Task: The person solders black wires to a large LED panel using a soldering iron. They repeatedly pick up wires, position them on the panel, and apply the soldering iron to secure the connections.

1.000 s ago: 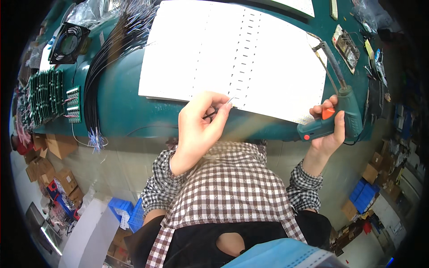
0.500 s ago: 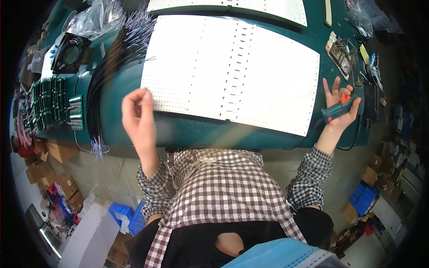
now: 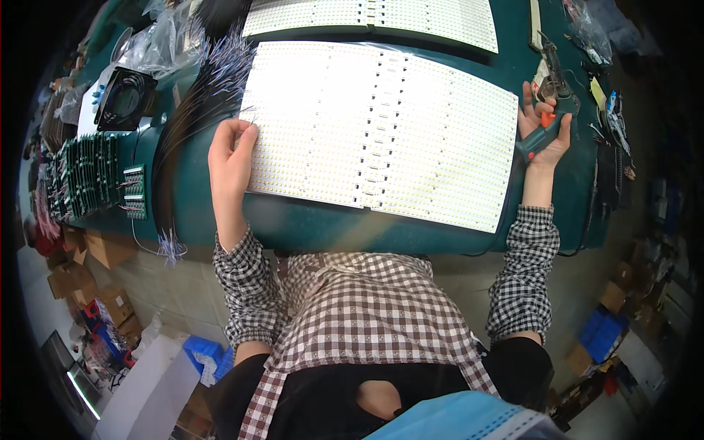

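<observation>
A large white LED panel (image 3: 308,125), dotted with rows of small yellowish LEDs and a slotted strip down its middle, lies on the green table. My left hand (image 3: 231,158) is at its left edge, thumb and fingers pinched together; whatever may be between them is too small to make out. By the right edge, my right hand (image 3: 544,154) holds a green soldering gun (image 3: 543,139) with an orange trigger and a red button. Its thumb lies over the handle, while some fingers extend beside the panel's edge. The gun's metal front points away from me.
Beyond lies a second LED panel (image 3: 433,18). Left of my left hand are a bundle of dark wires (image 3: 170,154), a black fan (image 3: 126,99) and stacked green circuit boards (image 3: 84,176). Plastic bags (image 3: 158,48) sit far left. A black cable runs along the table's right side.
Both hands have moved farther away along the panel's sides, the soldering gun travelling with the right one. The right hand now sits closer to the panel's edge. The panel looks less glaringly bright.
</observation>
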Available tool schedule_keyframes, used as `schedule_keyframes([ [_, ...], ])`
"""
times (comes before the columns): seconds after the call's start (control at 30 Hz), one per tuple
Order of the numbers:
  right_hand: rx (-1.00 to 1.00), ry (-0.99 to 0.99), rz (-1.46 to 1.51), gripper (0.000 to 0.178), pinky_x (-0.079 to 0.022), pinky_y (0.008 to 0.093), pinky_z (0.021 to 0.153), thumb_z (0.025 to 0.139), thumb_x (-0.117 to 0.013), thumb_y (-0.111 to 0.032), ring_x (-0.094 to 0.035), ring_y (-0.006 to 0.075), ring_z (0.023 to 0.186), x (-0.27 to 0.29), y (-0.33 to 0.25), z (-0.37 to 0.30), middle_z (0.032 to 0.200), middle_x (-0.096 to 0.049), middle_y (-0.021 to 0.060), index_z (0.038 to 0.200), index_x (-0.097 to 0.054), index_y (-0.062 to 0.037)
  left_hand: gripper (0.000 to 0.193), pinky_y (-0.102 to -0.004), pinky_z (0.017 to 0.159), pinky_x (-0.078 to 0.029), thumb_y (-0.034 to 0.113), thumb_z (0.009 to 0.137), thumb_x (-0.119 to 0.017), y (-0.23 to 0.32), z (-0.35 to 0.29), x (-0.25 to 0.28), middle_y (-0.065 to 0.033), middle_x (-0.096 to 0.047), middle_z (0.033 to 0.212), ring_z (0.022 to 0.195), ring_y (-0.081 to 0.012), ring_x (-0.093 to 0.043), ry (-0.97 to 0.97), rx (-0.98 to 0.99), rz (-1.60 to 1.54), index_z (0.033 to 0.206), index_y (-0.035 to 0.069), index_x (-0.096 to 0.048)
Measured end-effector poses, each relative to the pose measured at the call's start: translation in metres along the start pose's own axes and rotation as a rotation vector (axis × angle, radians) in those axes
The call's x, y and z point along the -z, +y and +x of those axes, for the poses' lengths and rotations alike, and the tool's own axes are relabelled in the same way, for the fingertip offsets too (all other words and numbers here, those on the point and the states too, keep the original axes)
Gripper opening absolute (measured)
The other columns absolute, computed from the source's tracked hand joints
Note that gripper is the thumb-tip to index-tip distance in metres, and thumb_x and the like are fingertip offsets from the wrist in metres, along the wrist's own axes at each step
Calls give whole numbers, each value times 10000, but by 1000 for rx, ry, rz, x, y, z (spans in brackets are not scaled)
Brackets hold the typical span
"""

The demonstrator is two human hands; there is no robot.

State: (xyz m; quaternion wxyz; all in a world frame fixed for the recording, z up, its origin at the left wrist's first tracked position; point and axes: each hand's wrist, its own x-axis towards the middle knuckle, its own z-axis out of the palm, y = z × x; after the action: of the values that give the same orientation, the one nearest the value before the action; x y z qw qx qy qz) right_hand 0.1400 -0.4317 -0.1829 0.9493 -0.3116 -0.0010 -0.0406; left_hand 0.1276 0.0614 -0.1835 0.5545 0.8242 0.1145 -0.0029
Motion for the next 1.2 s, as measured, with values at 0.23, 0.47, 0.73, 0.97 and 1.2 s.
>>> schedule_keyframes([
  [0.23,-72,-121,11,458,-112,494,1117,796,-653,-400,-408,284,1201,12,7,3,852,-621,34,1033,-535,-26,134,-233,661,-404,144,859,-571,7,-1,-2,-19,-560,781,711,-89,-482,-33,-17,122,885,15,-549],
  [0.47,-114,-104,-55,495,-118,505,1114,812,-629,-403,-472,259,1128,-4,13,-1,875,-611,34,1094,-484,-23,120,-226,664,-393,120,862,-562,6,-8,8,-17,-535,765,715,-81,-466,-44,0,81,883,3,-542],
  [0.73,-133,-99,42,485,-75,507,1129,815,-621,-414,-442,278,1194,-2,30,-4,851,-615,51,1048,-477,-13,98,-256,745,-446,95,852,-578,-6,-12,30,-37,-564,785,702,-92,-501,165,-372,327,869,-1,-575],
  [0.97,-20,-51,-66,462,-72,549,1115,786,-660,-377,-327,377,1271,-10,22,-2,854,-609,86,993,-509,7,75,-170,569,-406,-3,808,-617,51,-94,6,-17,-588,790,642,-46,-515,64,-169,-9,882,6,-619],
  [1.2,127,-36,-125,436,-122,560,1108,817,-627,-327,-412,400,1201,-26,-22,-36,929,-589,149,1006,-494,42,84,-161,575,-416,45,824,-646,31,-118,-55,-4,-596,775,662,-31,-516,-243,66,-367,871,-9,-603],
])
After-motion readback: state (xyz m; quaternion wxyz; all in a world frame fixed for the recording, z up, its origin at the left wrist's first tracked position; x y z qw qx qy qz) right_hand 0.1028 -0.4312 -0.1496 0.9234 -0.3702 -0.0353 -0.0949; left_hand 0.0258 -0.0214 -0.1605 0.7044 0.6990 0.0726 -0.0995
